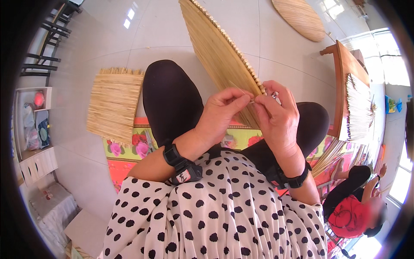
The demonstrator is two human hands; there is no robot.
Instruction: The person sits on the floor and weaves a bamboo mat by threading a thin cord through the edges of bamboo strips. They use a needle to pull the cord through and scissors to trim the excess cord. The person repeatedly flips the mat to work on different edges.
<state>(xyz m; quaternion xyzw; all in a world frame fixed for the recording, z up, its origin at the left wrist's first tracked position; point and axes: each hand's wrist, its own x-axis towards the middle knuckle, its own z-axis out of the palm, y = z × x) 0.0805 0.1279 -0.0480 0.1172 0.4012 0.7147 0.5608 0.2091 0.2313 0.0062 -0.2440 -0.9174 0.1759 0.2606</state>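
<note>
A large panel of straw-coloured stalks (224,56) stands tilted between my knees, its row of cut stalk ends forming a pale beaded edge. At the near end of that edge my left hand (222,112) is closed, thumb and forefinger pinching a thin pale strand (246,93). My right hand (279,116) meets it there, thumb and forefinger bent together at the panel's corner. A small shiny metal thing (275,98) shows between the right fingers; its kind is mostly hidden. The fingertips of both hands nearly touch.
A smaller stalk mat (115,105) lies on the tiled floor at left, beside a flowered cloth (140,142). An oval panel (300,19) lies far right. A wooden table (351,64) and another stalk mat (359,108) are at right. A person in red (351,216) sits lower right.
</note>
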